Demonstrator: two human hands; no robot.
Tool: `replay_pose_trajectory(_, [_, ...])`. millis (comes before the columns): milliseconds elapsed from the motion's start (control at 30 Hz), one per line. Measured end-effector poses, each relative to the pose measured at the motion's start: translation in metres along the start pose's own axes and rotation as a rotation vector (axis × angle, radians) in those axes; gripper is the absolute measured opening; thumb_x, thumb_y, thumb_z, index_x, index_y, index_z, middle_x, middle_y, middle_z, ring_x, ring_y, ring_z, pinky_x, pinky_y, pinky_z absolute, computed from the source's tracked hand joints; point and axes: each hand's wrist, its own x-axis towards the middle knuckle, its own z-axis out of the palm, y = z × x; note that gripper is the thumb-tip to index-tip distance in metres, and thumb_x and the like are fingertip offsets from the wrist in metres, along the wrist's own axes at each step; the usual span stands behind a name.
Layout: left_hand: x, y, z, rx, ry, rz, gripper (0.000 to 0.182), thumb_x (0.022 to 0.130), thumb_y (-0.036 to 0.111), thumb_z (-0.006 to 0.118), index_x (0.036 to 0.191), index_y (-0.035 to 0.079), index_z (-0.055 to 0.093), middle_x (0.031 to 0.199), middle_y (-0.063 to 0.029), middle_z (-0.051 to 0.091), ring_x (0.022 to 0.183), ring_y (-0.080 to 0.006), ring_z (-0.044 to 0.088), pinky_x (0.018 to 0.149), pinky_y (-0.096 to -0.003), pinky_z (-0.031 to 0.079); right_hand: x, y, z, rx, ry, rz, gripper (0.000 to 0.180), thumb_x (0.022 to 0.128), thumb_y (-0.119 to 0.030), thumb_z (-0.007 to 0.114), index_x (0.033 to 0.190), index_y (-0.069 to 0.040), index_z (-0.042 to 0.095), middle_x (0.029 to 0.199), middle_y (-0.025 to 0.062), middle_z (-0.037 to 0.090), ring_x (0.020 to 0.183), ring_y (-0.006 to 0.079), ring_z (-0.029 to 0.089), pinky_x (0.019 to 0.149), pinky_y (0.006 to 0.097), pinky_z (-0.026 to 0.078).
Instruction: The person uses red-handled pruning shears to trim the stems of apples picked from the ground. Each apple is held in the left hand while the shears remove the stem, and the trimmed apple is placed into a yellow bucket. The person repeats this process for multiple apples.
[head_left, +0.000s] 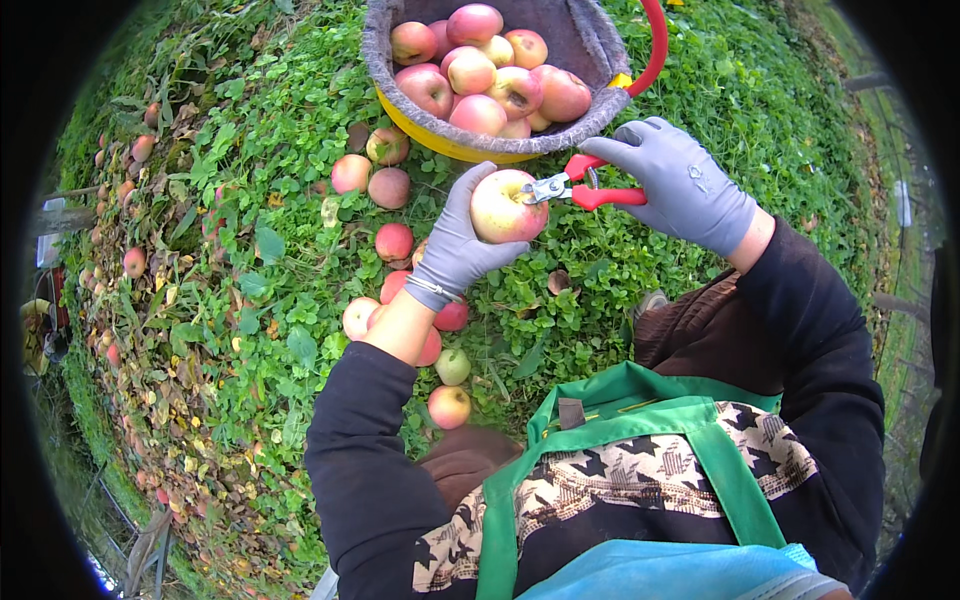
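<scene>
My left hand (466, 238), in a grey glove, holds a pale yellow-pink apple (501, 217) with its stem hollow turned up and to the right. Red-handled hand snips (598, 197) sit in my gloved right hand (679, 180), and their metal tips reach into the apple's stem hollow. Whether the blades touch a stem is too small to tell. Just beyond both hands stands a yellow basket (450, 144) lined with grey fabric. Several red and yellow apples (478, 115) lie inside it, one with a dark blemish.
Loose apples (389, 188) lie in the green ground cover left of and below the basket. More are scattered among dry leaves (161, 367) at the far left. A red handle (655, 45) arches from the basket's right side. Part of another person (46, 322) shows at the left rim.
</scene>
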Motion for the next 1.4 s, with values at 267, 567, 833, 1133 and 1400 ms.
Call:
replay_pose_trajectory(267, [0.0, 0.025, -0.005, 0.076, -0.118, -0.015, 0.098, 0.07, 0.012, 0.091, 0.151, 0.005, 0.036, 0.14, -0.0137, 0.055, 0.133, -0.025, 0.055, 0.114, -0.0391, 0.046, 0.001, 0.004, 0.005, 0.003, -0.042, -0.016, 0.059, 0.074, -0.017, 0.083, 0.131, -0.016, 0.066, 0.108, 0.0134, 0.067, 0.099, 0.0362, 0.065, 0.087, 0.0461, 0.054])
replay_pose_trajectory(567, [0.002, 0.047, -0.007, 0.085, -0.201, 0.045, 0.081, 0.07, 0.016, 0.09, 0.138, 0.005, 0.048, 0.125, -0.0121, 0.062, 0.115, -0.0244, 0.063, 0.103, -0.0351, 0.051, -0.002, 0.006, 0.004, 0.056, -0.114, 0.006, 0.044, 0.081, -0.021, 0.079, 0.124, -0.021, 0.069, 0.094, 0.012, 0.068, 0.087, 0.0346, 0.068, 0.078, 0.0445, 0.056])
replay_pose_trajectory(833, [0.001, 0.051, -0.006, 0.136, -0.304, 0.109, 0.062, 0.069, 0.021, 0.09, 0.119, 0.006, 0.058, 0.106, -0.0141, 0.066, 0.098, -0.0313, 0.067, 0.089, -0.0418, 0.054, -0.008, 0.009, 0.004, 0.119, -0.382, 0.08, 0.034, 0.085, -0.022, 0.075, 0.119, -0.023, 0.071, 0.089, 0.0087, 0.072, 0.082, 0.0329, 0.071, 0.074, 0.044, 0.056])
replay_pose_trajectory(1133, [0.048, 0.098, -0.014, 0.246, -0.103, 0.258, 0.055, 0.075, 0.018, 0.085, 0.122, 0.005, 0.059, 0.113, -0.016, 0.067, 0.107, -0.0345, 0.066, 0.095, -0.0409, 0.053, -0.015, 0.015, -0.022, 0.078, -0.763, 0.091, 0.032, 0.082, -0.021, 0.073, 0.114, -0.018, 0.072, 0.086, 0.0124, 0.071, 0.084, 0.0362, 0.07, 0.072, 0.0469, 0.055])
replay_pose_trajectory(1400, [0.171, 0.06, -0.011, 0.65, 0.266, 0.057, 0.059, 0.077, 0.037, 0.085, 0.119, 0.003, 0.063, 0.109, -0.015, 0.071, 0.1, -0.0287, 0.071, 0.086, -0.0379, 0.056, -0.011, -0.006, -0.031, 0.251, -0.572, -0.143, 0.028, 0.08, -0.018, 0.074, 0.108, -0.014, 0.069, 0.081, 0.0132, 0.069, 0.079, 0.0381, 0.07, 0.068, 0.0499, 0.055])
